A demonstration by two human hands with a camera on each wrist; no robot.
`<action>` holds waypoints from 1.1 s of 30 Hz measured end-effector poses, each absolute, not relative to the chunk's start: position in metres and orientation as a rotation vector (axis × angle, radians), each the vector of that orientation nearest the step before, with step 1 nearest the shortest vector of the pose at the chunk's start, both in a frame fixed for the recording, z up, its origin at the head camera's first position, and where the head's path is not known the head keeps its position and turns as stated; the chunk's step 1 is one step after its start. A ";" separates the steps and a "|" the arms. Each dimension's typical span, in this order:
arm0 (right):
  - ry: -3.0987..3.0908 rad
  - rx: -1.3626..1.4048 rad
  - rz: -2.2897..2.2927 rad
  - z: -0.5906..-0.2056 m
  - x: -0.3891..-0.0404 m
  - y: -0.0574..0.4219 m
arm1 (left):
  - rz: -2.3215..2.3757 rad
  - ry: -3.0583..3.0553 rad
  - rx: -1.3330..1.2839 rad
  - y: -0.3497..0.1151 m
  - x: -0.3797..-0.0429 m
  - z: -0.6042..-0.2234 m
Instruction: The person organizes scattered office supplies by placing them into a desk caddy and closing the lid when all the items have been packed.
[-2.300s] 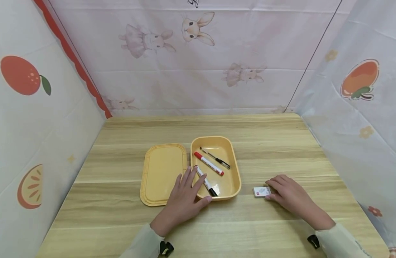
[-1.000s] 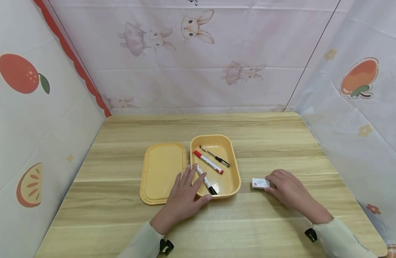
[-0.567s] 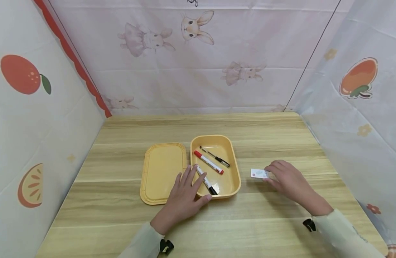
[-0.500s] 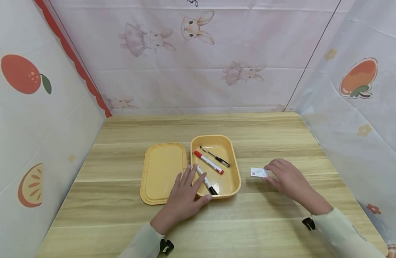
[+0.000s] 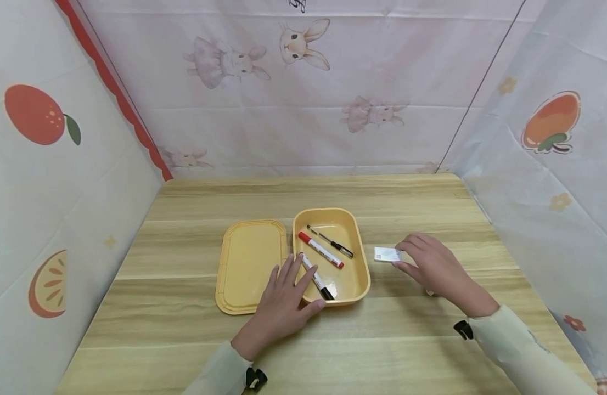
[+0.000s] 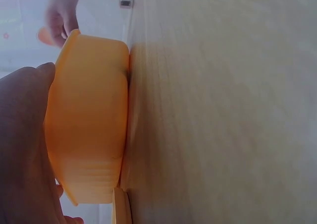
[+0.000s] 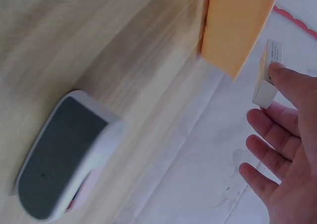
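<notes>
The right hand (image 5: 434, 270) and the small white rectangular box with a red mark (image 5: 386, 254) shift left and farther from the person than in the earlier frames, closing in on a deep yellow rounded-corner plastic container (image 5: 366, 278). The right hand pinches the white box at its right end between thumb and fingers, holding it above the table just outside the container's right rim. The left hand (image 5: 282, 311) stays in place, gripping nothing, its fingers spread over the container's near left corner and touching the rim.

Inside the container lie 3 writing tools: a clear-barreled pen with a black cap (image 5: 330, 241) at the far end, a white marker with red ends (image 5: 321, 250) in the middle and a white marker with a black cap (image 5: 325, 291) at the near end, partly under the left hand's fingers. A flat yellow plastic lid (image 5: 251, 266) rests just left of the container on the pale wood-grain table (image 5: 363, 356). In the right wrist view, a rounded white object with a dark gray face (image 7: 64, 157) sits on the tabletop, well apart from the white box.
</notes>
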State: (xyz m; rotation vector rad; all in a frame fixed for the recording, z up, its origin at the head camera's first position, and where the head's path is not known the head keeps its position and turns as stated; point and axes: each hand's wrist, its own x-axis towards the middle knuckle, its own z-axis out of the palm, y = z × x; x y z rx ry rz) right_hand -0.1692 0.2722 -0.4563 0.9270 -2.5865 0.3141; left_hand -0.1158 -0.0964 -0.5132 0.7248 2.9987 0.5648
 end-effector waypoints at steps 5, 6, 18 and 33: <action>-2.577 0.925 0.324 -0.454 -0.174 0.267 | 0.561 3.002 0.727 -0.096 -0.116 -0.514; -2.577 0.923 0.320 -0.453 -0.175 0.266 | 0.564 3.003 0.727 -0.096 -0.116 -0.514; -2.595 0.932 0.285 -0.448 -0.185 0.245 | 0.588 2.981 0.715 -0.096 -0.115 -0.511; -2.627 0.968 0.259 -0.450 -0.195 0.218 | 0.568 2.989 0.717 -0.097 -0.115 -0.513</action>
